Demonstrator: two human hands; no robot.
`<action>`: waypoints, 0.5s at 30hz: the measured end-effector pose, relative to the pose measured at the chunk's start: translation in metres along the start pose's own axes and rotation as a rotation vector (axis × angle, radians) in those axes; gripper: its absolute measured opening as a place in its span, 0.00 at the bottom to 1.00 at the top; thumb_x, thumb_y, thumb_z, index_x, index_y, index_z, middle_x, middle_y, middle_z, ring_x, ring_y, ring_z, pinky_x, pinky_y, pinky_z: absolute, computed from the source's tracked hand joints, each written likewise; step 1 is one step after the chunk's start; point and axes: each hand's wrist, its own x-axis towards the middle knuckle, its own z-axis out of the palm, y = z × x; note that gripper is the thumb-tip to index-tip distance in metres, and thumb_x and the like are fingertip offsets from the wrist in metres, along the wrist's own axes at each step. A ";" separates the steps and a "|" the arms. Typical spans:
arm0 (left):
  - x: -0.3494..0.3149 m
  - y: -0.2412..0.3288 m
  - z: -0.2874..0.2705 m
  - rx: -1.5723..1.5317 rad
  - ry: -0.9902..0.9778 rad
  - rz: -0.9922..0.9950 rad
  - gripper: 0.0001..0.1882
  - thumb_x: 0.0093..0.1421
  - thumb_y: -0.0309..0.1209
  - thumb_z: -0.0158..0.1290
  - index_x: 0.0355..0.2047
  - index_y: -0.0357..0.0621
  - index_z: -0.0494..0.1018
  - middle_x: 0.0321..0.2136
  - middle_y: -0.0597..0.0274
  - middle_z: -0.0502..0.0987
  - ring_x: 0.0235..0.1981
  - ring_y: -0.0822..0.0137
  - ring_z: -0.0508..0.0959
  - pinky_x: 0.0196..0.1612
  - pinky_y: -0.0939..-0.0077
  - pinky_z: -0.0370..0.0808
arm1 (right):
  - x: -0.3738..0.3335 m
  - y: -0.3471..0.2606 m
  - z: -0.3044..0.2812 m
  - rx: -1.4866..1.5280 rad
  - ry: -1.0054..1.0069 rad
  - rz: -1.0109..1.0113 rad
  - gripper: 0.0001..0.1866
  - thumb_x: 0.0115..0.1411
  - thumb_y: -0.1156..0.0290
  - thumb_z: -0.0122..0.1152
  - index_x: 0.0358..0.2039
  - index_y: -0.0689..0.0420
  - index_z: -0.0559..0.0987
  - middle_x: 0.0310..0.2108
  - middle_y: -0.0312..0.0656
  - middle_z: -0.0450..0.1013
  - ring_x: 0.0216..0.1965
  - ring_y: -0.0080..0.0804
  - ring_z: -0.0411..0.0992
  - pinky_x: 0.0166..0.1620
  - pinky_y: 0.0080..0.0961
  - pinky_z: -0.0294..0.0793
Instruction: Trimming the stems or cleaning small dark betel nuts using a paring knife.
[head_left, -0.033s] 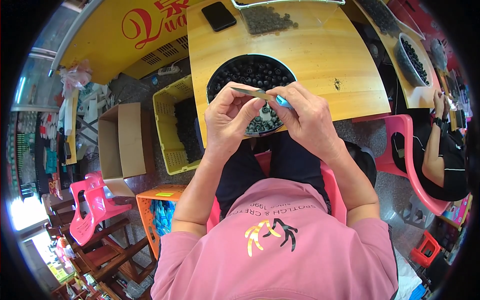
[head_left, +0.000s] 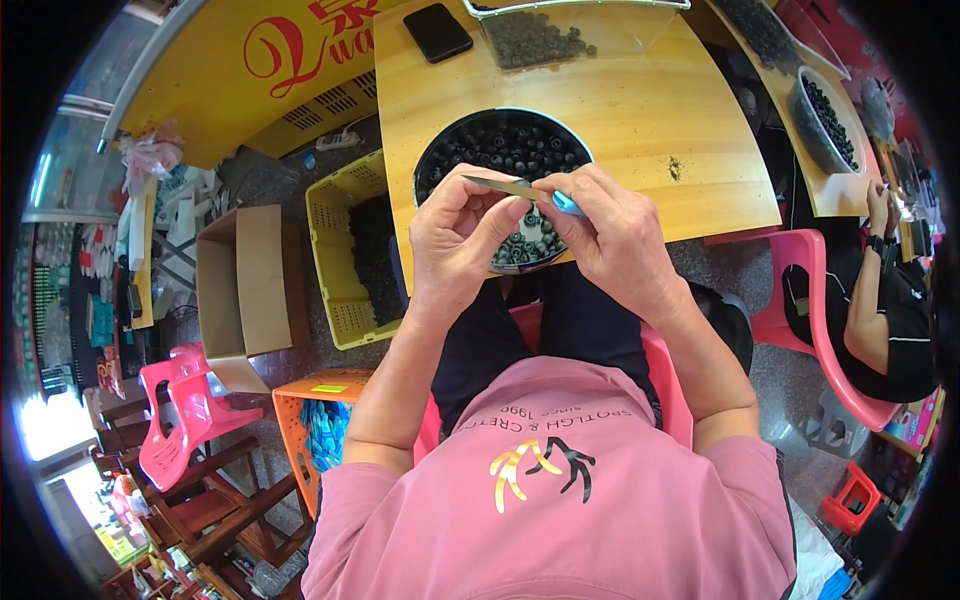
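My right hand grips a small knife by its light blue handle, its blade pointing left. My left hand is closed in a pinch beside the blade, with the thumb close to the metal. Whatever lies between those left fingers is hidden. Both hands are over the near part of a round, dark-walled bowl at the table's near edge. Inside, dark round pieces fill the far side, and greyish-green ones with ringed ends lie at the near side. The hands cover the bowl's middle.
The wooden table also bears a black phone and a clear tub of dark pieces. A yellow crate and a cardboard box stand left. At right, another person's arm shows near a second bowl.
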 end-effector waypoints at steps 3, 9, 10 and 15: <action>-0.001 -0.002 -0.004 0.022 -0.037 0.053 0.08 0.58 0.18 0.57 0.38 0.33 0.73 0.34 0.62 0.75 0.35 0.77 0.75 0.40 0.84 0.73 | -0.001 0.003 0.002 -0.071 -0.034 0.075 0.09 0.57 0.75 0.62 0.38 0.61 0.77 0.28 0.47 0.73 0.28 0.43 0.74 0.31 0.31 0.73; -0.007 0.014 -0.012 0.182 -0.016 0.244 0.09 0.56 0.17 0.58 0.38 0.33 0.74 0.34 0.61 0.74 0.34 0.75 0.75 0.37 0.85 0.73 | 0.001 0.008 0.001 0.201 -0.078 0.252 0.10 0.62 0.71 0.58 0.39 0.64 0.79 0.32 0.46 0.76 0.31 0.32 0.76 0.35 0.25 0.73; -0.008 0.016 -0.022 0.160 0.051 0.177 0.09 0.57 0.17 0.57 0.38 0.34 0.74 0.34 0.62 0.73 0.34 0.76 0.74 0.36 0.85 0.72 | 0.004 0.006 -0.001 0.203 -0.084 0.249 0.10 0.62 0.71 0.58 0.39 0.64 0.79 0.32 0.46 0.76 0.31 0.32 0.76 0.35 0.25 0.73; -0.017 0.005 -0.102 0.454 0.418 0.094 0.08 0.59 0.21 0.57 0.39 0.37 0.73 0.32 0.67 0.75 0.33 0.77 0.74 0.40 0.83 0.73 | 0.000 0.016 -0.013 0.147 -0.063 0.315 0.11 0.63 0.70 0.58 0.40 0.65 0.79 0.30 0.44 0.76 0.31 0.27 0.75 0.36 0.22 0.72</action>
